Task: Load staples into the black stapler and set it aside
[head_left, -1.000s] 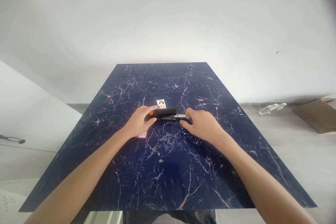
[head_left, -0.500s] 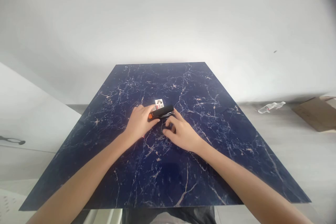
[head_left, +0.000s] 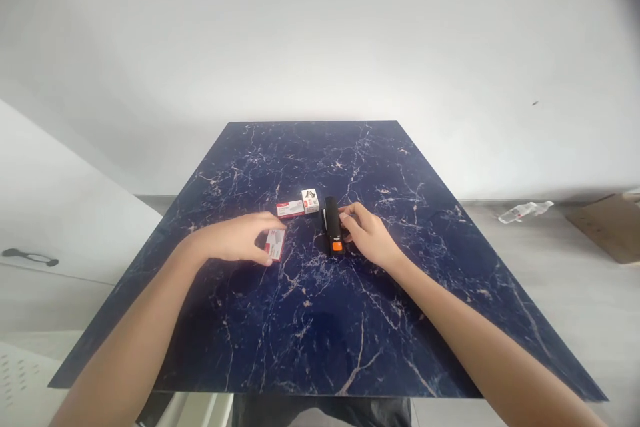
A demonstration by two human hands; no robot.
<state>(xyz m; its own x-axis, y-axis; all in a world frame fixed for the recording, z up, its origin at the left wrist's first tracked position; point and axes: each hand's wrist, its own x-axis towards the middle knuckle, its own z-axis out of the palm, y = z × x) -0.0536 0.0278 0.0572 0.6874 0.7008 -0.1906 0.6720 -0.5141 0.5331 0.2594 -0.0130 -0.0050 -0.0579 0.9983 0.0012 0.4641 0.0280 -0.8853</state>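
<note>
A small red-and-white box (head_left: pixel 275 244) lies on the dark blue marbled table, with my left hand (head_left: pixel 240 237) around it, fingers at its far end and thumb at the near end. To the right is a black stapler (head_left: pixel 332 223) with an orange patch at its near end. My right hand (head_left: pixel 367 233) has its fingers bent against the stapler's right side; part of that contact is hidden. Beyond my left hand sit another red-and-white box (head_left: pixel 290 209) and a white box (head_left: pixel 310 201) with a dark picture on top, side by side.
The marbled table (head_left: pixel 310 333) reaches back to a white wall. On the floor to the right are a clear plastic bottle (head_left: pixel 523 211) and a brown cardboard piece (head_left: pixel 607 227). A white cabinet with a dark handle (head_left: pixel 30 257) stands at the left.
The stapler has turned lengthwise and moved right, with my right hand at its side. My left hand has left it, moved left and taken hold of a red-and-white box. More of the boxes shows.
</note>
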